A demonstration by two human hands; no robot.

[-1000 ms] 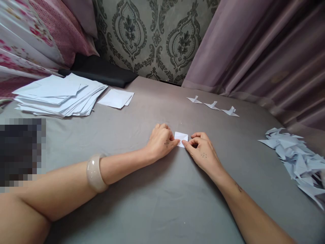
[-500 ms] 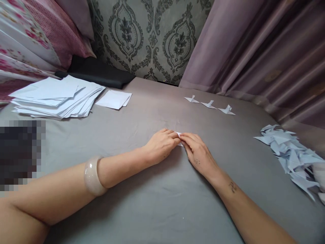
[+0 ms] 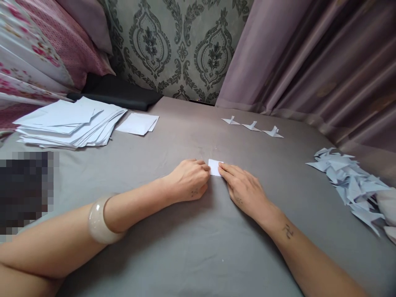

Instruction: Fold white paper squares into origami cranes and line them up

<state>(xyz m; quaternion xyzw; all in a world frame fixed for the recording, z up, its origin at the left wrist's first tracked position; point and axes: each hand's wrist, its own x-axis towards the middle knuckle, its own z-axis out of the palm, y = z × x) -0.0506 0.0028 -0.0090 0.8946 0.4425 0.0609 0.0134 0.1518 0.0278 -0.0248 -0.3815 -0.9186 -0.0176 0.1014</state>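
Observation:
A small folded piece of white paper [image 3: 214, 168] lies flat on the grey sheet between my hands. My left hand [image 3: 190, 178] is curled at the paper's left edge, its fingertips mostly hidden behind the knuckles. From the other side, my right hand [image 3: 243, 183] holds the right edge down with its fingertips, fingers close together. The paper's middle shows between the two hands. A pale bangle [image 3: 100, 220] circles my left forearm.
At the left rises a thick stack of white paper [image 3: 71, 123], with a few smaller sheets [image 3: 137, 123] beside it. Three folded paper birds [image 3: 251, 126] sit in a row at the back right. A heap of folded paper birds [image 3: 352, 177] lies far right. Behind the stack is a black folded item [image 3: 123, 93].
My left hand has drawn left and curled more, uncovering the paper between the hands. My right hand stays at the paper's right edge. The view has shifted slightly.

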